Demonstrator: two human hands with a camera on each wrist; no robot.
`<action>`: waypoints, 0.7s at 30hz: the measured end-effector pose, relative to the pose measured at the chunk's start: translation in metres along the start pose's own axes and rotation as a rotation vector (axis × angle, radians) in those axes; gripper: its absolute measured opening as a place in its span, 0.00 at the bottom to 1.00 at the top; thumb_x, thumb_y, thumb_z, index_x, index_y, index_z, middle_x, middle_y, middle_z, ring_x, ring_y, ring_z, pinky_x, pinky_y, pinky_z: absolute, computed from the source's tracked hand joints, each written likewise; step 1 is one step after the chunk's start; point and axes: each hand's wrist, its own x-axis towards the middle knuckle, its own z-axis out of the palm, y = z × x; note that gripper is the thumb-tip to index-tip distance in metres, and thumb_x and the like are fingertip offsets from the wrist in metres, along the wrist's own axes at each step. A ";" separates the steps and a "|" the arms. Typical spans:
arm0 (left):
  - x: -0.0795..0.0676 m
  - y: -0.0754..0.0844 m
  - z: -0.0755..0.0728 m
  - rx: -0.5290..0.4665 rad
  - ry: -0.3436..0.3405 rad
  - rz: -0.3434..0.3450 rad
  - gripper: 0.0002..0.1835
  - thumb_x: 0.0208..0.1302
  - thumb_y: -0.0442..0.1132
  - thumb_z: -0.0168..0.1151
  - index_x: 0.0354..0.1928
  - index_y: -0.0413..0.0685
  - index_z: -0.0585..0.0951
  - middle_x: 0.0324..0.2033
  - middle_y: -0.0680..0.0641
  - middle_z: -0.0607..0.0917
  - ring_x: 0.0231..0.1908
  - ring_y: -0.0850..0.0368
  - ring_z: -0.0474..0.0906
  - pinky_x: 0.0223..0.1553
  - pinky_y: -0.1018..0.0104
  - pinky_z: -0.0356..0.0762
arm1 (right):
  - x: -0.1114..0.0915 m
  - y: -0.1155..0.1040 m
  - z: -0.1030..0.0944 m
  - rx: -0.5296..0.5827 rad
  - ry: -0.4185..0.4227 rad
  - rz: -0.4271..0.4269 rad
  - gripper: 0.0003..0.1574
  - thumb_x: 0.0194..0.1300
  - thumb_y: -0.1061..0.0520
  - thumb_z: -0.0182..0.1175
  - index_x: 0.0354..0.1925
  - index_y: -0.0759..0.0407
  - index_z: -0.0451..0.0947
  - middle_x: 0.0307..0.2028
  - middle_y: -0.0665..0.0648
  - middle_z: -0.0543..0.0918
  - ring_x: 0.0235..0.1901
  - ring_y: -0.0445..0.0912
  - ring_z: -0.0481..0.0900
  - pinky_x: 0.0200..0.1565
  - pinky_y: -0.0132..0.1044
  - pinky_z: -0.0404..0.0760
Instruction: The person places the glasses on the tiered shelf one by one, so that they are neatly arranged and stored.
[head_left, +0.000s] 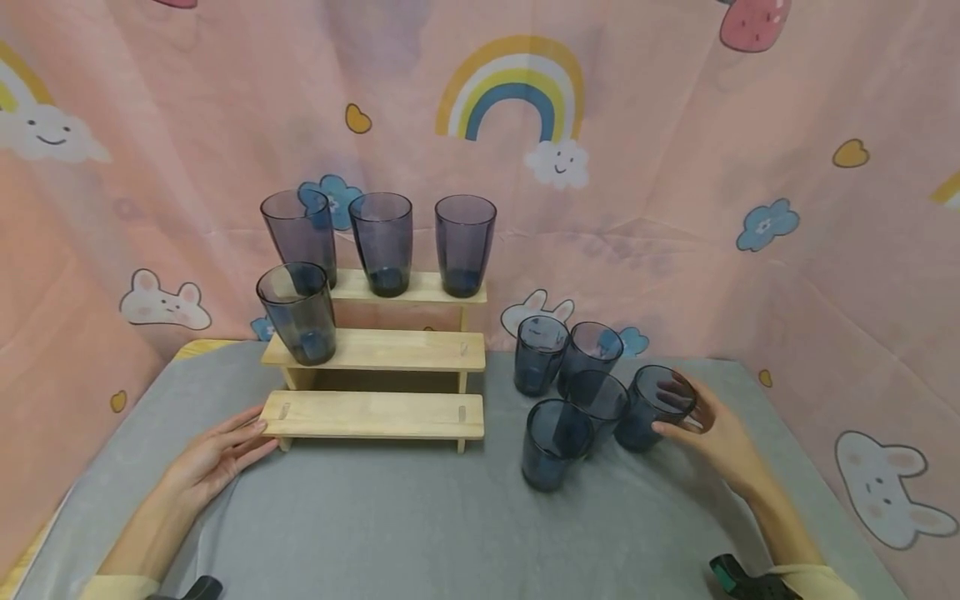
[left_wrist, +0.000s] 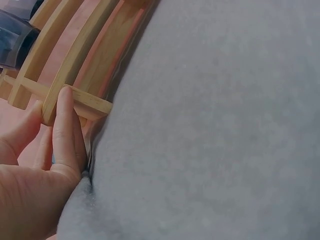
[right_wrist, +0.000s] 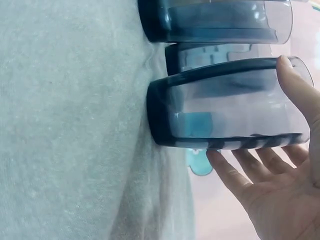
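Observation:
On the left of the head view stands a three-step wooden shelf stand. My left hand pinches the left end of its lowest board, thumb and fingers on opposite sides in the left wrist view. At the right, my right hand holds a dark blue-grey drinking glass, thumb near the rim on one side and fingers along the other. This glass is upright at the right of a cluster of matching glasses. The top board carries three such glasses; another glass sits at the middle board's left end.
Grey cloth covers the table. Behind it hangs a pink patterned curtain, close to the stand and the clustered glasses. The glasses in the cluster stand very near one another.

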 end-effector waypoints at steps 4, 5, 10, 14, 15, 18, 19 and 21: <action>0.001 -0.001 0.000 0.007 0.018 -0.006 0.16 0.73 0.29 0.53 0.41 0.61 0.84 0.42 0.57 0.82 0.45 0.58 0.82 0.55 0.60 0.81 | 0.000 0.002 0.003 0.032 0.015 -0.039 0.49 0.65 0.59 0.66 0.76 0.56 0.51 0.64 0.71 0.68 0.56 0.28 0.70 0.52 0.17 0.75; 0.001 -0.001 0.000 0.011 0.022 -0.006 0.16 0.73 0.29 0.53 0.41 0.61 0.84 0.42 0.57 0.82 0.45 0.58 0.82 0.55 0.60 0.81 | 0.000 0.002 0.003 0.032 0.018 -0.043 0.49 0.65 0.59 0.66 0.76 0.56 0.52 0.64 0.71 0.68 0.56 0.28 0.70 0.52 0.17 0.75; 0.003 0.000 0.001 0.013 0.018 -0.003 0.16 0.73 0.29 0.53 0.41 0.61 0.84 0.42 0.57 0.82 0.45 0.58 0.82 0.55 0.60 0.81 | 0.000 0.003 0.002 0.025 0.023 -0.049 0.49 0.65 0.60 0.66 0.76 0.56 0.52 0.64 0.71 0.68 0.56 0.28 0.70 0.52 0.17 0.75; 0.003 -0.001 0.001 0.004 -0.009 0.008 0.17 0.73 0.29 0.53 0.42 0.60 0.85 0.43 0.56 0.83 0.46 0.58 0.82 0.54 0.60 0.81 | -0.001 0.002 0.002 0.012 0.032 -0.051 0.48 0.65 0.60 0.66 0.76 0.55 0.52 0.64 0.71 0.68 0.56 0.28 0.70 0.51 0.17 0.76; 0.003 -0.001 0.000 0.003 -0.013 0.009 0.17 0.73 0.28 0.52 0.42 0.60 0.85 0.43 0.56 0.83 0.46 0.57 0.82 0.54 0.60 0.81 | -0.001 0.002 0.002 0.007 0.036 -0.051 0.48 0.65 0.60 0.66 0.76 0.56 0.53 0.63 0.70 0.69 0.56 0.28 0.71 0.51 0.17 0.76; 0.003 -0.002 -0.001 0.019 -0.019 0.008 0.16 0.73 0.28 0.52 0.42 0.60 0.84 0.44 0.56 0.82 0.46 0.57 0.82 0.55 0.60 0.81 | -0.001 0.001 0.002 -0.009 0.054 -0.040 0.48 0.64 0.59 0.67 0.75 0.56 0.54 0.62 0.68 0.70 0.55 0.29 0.71 0.50 0.17 0.76; 0.002 -0.002 -0.002 0.029 -0.016 0.009 0.16 0.73 0.28 0.52 0.42 0.60 0.84 0.44 0.57 0.82 0.46 0.58 0.82 0.55 0.60 0.81 | -0.001 0.001 0.003 -0.017 0.059 -0.035 0.48 0.64 0.58 0.68 0.75 0.56 0.55 0.62 0.67 0.71 0.54 0.29 0.71 0.49 0.17 0.76; 0.002 -0.001 -0.003 0.042 -0.014 0.009 0.16 0.73 0.28 0.52 0.42 0.61 0.84 0.43 0.57 0.81 0.46 0.58 0.82 0.55 0.60 0.81 | -0.001 0.000 0.003 -0.034 0.070 -0.023 0.48 0.63 0.57 0.69 0.75 0.55 0.56 0.62 0.65 0.72 0.54 0.29 0.71 0.48 0.18 0.77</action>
